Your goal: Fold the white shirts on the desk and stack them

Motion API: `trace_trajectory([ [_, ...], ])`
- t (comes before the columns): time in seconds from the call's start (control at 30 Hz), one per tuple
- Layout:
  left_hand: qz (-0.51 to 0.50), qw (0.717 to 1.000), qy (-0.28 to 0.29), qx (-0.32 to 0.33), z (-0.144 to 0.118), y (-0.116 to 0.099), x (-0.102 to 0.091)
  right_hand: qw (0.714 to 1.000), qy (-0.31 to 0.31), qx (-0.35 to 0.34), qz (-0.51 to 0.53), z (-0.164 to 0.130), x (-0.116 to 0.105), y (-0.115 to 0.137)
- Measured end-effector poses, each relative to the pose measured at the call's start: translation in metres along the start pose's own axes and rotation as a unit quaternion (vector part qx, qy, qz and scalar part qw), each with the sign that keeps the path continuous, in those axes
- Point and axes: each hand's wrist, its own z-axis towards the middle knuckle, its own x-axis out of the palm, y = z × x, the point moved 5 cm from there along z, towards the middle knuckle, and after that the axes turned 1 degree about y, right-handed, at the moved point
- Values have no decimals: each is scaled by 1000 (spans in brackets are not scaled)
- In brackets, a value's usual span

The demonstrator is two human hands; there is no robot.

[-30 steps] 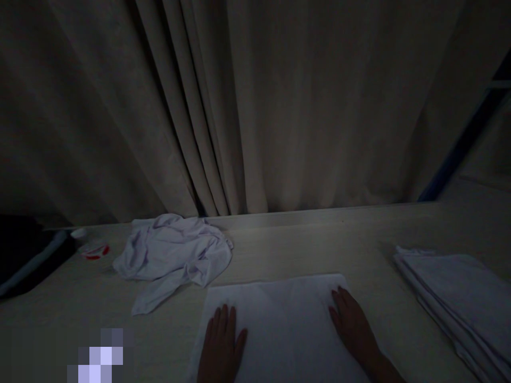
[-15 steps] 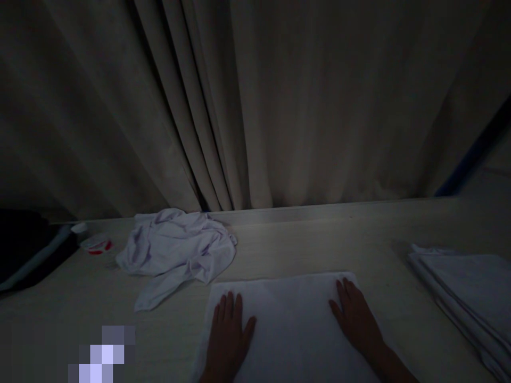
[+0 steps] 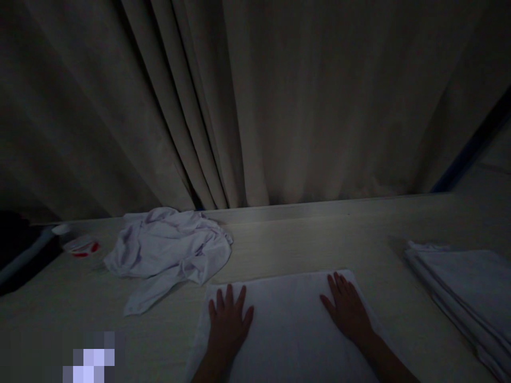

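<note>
A white cloth lies flat and smooth in front of me, its far edge nearly straight and its near part cut off by the picture's bottom. On its left side rests my left hand, palm down with the fingers spread. My right hand lies flat near the far right corner, thumb pointing inward. Neither hand grips anything. Beyond my left hand is a crumpled white garment, with one part trailing toward me. A stack of folded white cloth sits to the right, apart from my right hand.
A beige curtain hangs along the far edge of the pale surface. At the far left are a clear container with red marks, a small white item and dark fabric. A blue post slants at the right.
Both hands have shifted slightly on the white cloth; the left hand's fingers are spread wider and the right hand has slid a little left. The view has moved slightly.
</note>
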Motion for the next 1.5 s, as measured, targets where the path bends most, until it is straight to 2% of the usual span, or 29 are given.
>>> trace_trajectory([
  [0.1, 7, 1000, -7, 3, 1, -2, -3, 1000, -1, 3, 0, 1, -2, 1],
  [0.37, 16, 1000, -26, 5, 3, 1, 4, 1000, 1, 6, -15, 1, -5, 4],
  [0.47, 25, 1000, -8, 11, 6, 1, 0, 1000, -4, 3, -29, 1, -7, 5],
  [0.63, 33, 998, 57, 6, 10, -3, -14, 999, -12, 4, -31, 1, -7, 5],
  [0.77, 43, 997, 62, 17, 11, -4, -20, 1000, -16, 5, -23, 0, -4, 4],
  [1.03, 25, 1000, -2, 18, 7, 11, 0, 999, -41, -11, -33, -1, -4, 4],
  [1.23, 35, 998, -50, -24, 2, 23, 12, 999, -27, -10, -36, 0, 1, 0],
  [1.33, 37, 997, -65, -19, 4, 21, 9, 999, -19, -3, -37, 4, 0, 0],
  [1.4, 41, 996, -81, -17, -2, 18, 2, 999, -27, 3, -43, 2, -8, 6],
  [1.5, 38, 993, -111, 19, -29, 11, -8, 998, -46, -29, -38, -17, -29, 29],
])
